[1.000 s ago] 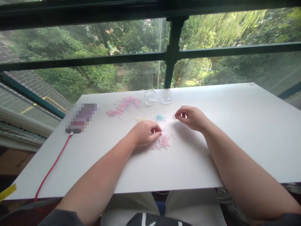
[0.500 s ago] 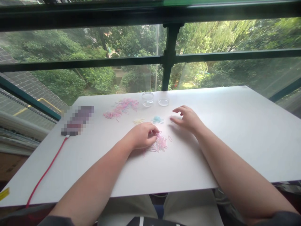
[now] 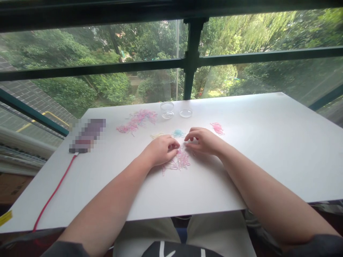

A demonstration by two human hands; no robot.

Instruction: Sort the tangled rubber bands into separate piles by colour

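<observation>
Small pink and pale bands lie in a loose pile point(image 3: 182, 159) on the white table. At the pile's upper left is my left hand point(image 3: 162, 150), its fingers curled over the edge; whether they pinch a band is too small to tell. Just right of the pile my right hand point(image 3: 202, 141) hovers low with thumb and fingers apart and nothing visible between them. A blue cluster of bands point(image 3: 178, 133) lies beyond the hands, with pale yellow bands point(image 3: 157, 135) to its left. Bright pink bands point(image 3: 217, 128) lie behind my right hand.
A larger pink and purple heap point(image 3: 139, 120) spreads at the back left. A clear round container point(image 3: 167, 110) and a shallow clear dish point(image 3: 185, 113) stand near the back edge of the table point(image 3: 268, 153). A pixelated object with a red cable point(image 3: 55, 191) lies on the left.
My right hand has moved left and slightly down toward the pile. The bright pink bands it had hidden now show behind it. My left hand has stayed at the pile.
</observation>
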